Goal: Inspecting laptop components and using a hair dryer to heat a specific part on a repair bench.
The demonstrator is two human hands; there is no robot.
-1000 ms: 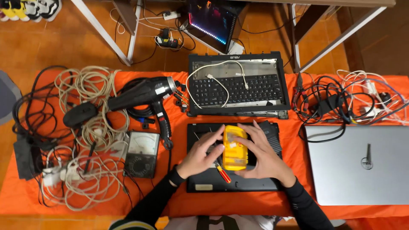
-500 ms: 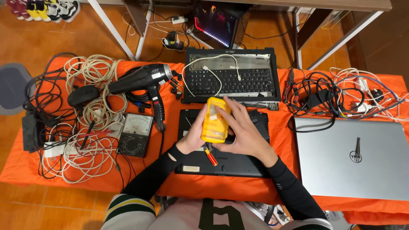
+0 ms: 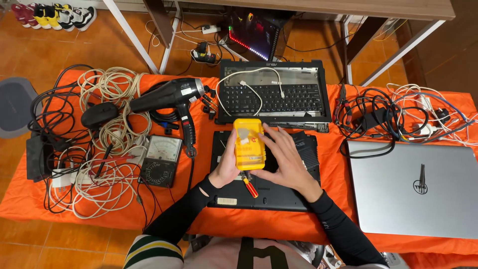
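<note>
Both hands hold a yellow plastic case (image 3: pixel 249 143) above a black laptop base (image 3: pixel 303 149) lying upside down on the orange cloth. My left hand (image 3: pixel 225 167) grips the case's left side and my right hand (image 3: pixel 282 158) wraps its right side and lower edge. A small screwdriver (image 3: pixel 249 185) with a red and yellow handle pokes out under the case between the hands; which hand holds it I cannot tell.
A laptop keyboard shell (image 3: pixel 274 94) with a white cable lies behind. A black hair dryer (image 3: pixel 169 97), an analog multimeter (image 3: pixel 160 160) and coiled cables (image 3: pixel 99 149) lie at left. A closed silver laptop (image 3: pixel 413 187) and tangled cables (image 3: pixel 393 117) are at right.
The view has shifted, so everything sits a little differently in frame. Both hands keep hold of the yellow case, which looks slightly more upright over the laptop base.
</note>
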